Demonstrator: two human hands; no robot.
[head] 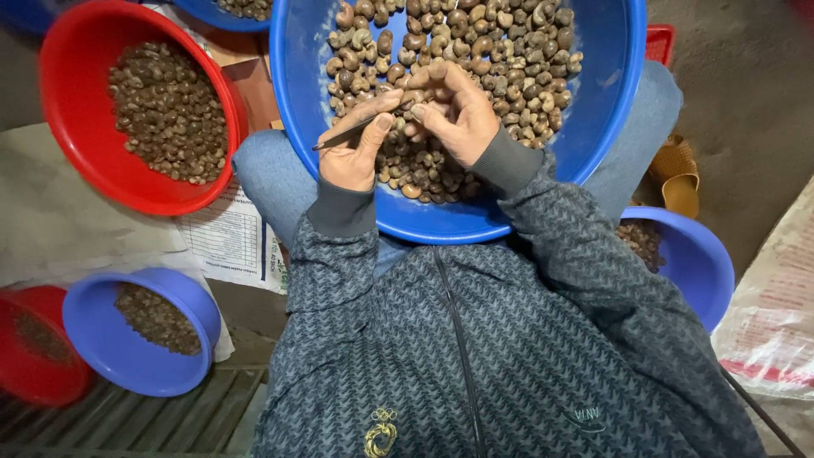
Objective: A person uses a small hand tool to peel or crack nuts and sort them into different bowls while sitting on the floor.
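Observation:
A large blue basin point(602, 127) rests on my lap, filled with many brown cashew nuts point(483, 42) in their shells. My left hand point(352, 148) grips a thin dark metal pick point(343, 134) that points left past my thumb. My right hand point(454, 110) is curled over the pile and pinches a single nut point(417, 80) against the pick's tip. Both hands hover just above the nuts at the near side of the basin. Grey patterned sleeves cover my arms.
A red bowl point(76, 144) of dark shell bits sits at left. A smaller blue bowl point(102, 352) and a red bowl point(25, 373) lie lower left. Another blue bowl point(699, 263) is at right, beside sandals point(678, 174) and a white sack point(776, 314).

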